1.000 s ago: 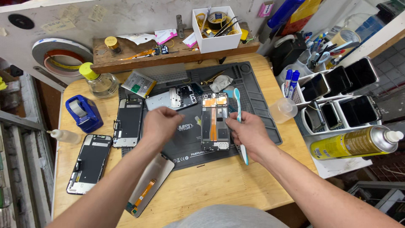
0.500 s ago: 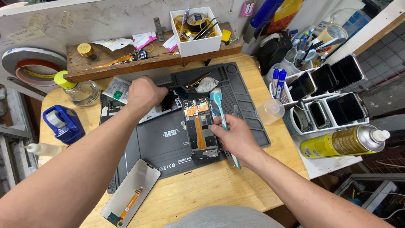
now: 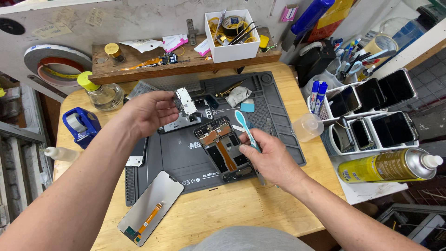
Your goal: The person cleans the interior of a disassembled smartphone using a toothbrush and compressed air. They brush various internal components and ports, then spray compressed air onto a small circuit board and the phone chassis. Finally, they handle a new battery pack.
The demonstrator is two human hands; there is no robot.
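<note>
Here the left hand is lifted above the dark repair mat, its grip pinched shut on a small pale metal part held between thumb and fingertips. Just below that grip a second opened phone frame lies flat on the mat, and further toward the person, off the mat's near corner, a detached screen panel with an orange ribbon cable rests face down on the wooden desk.

The right hand rests on the mat with its grip closed around a light blue brush-like tool, the head pointing away from the person. Right beside that grip, on its left, lies the opened phone, back off, orange flex cables showing; the fingers touch its right edge.

Beyond the right grip sit a crumpled grey cloth and a small blue square pad. To its right stands a small clear cup, then white racks holding dark phones upright, and a yellow spray can lying on its side. Left of the left grip are a glass bottle with a yellow cap and a blue tape dispenser. A wooden shelf with a white box of tools runs along the back, clear of both hands.
</note>
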